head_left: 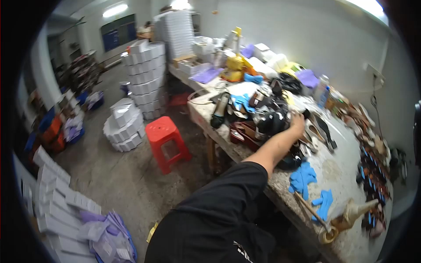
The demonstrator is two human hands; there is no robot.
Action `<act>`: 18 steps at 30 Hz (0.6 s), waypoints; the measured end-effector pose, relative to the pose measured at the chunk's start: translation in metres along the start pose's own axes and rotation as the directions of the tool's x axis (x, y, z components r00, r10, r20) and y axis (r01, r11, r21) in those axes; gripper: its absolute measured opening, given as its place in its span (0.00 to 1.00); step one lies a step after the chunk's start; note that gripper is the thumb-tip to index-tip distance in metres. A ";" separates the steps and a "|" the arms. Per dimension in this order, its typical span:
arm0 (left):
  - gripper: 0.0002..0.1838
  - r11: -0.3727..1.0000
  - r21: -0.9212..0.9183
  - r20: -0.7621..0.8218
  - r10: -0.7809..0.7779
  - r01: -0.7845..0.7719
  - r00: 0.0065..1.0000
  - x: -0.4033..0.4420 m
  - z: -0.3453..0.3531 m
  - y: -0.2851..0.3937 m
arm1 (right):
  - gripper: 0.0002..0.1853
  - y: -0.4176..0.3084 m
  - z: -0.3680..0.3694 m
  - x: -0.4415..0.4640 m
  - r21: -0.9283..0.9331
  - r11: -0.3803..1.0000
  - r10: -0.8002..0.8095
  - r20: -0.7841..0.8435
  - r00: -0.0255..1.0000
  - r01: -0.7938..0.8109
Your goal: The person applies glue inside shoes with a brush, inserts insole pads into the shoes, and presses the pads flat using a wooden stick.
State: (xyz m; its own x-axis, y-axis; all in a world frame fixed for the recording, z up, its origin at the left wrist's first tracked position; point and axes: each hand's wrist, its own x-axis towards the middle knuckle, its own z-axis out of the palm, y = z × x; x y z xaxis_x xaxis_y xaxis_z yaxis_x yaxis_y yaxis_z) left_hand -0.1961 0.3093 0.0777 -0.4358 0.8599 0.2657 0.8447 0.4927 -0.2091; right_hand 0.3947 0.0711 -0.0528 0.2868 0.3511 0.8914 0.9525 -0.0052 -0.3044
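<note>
My left hand (297,122) reaches over a heap of shoes on the workbench, at the right end of some shiny black shoes (272,122). Its fingers are blurred and partly hidden, so a grip cannot be made out. Beige and white flat shoes (313,130) lie just right of the hand. Dark red shoes (245,133) are left of the forearm, and a black shoe (220,109) lies farther left. Blue gloves (302,176) rest nearer the bench edge. My right hand is out of view.
A red stool (163,136) stands left of the bench (280,187). Stacks of white boxes (147,76) rise behind it. A brush (311,210) and a tan shoe form (351,215) lie at the near end. Rows of shoes (372,188) line the right side. Another person (147,30) is far back.
</note>
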 end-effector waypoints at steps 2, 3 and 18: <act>0.36 0.992 -0.122 0.095 0.055 -0.044 0.994 -0.042 -0.065 -0.012 | 0.09 0.024 -0.005 -0.064 0.098 0.993 0.051 0.155 0.987 -0.067; 0.28 0.941 -0.333 -0.069 0.042 -0.063 0.997 -0.012 -0.037 -0.015 | 0.10 0.021 -0.022 -0.079 0.104 0.993 0.031 0.227 0.973 -0.056; 0.45 -0.574 -0.793 -0.366 0.181 -0.204 0.913 -0.259 -0.113 -0.036 | 0.35 -0.293 -0.041 0.014 0.212 -0.438 -0.421 0.810 0.408 -0.873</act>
State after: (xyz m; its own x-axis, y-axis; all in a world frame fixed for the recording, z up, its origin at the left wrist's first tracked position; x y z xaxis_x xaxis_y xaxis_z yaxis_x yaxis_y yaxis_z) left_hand -0.0786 0.0538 0.1232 -0.1311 0.8255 0.5490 -0.1501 -0.5639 0.8121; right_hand 0.1243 0.0393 0.0627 -0.3672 0.9037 0.2202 -0.6896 -0.1057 -0.7164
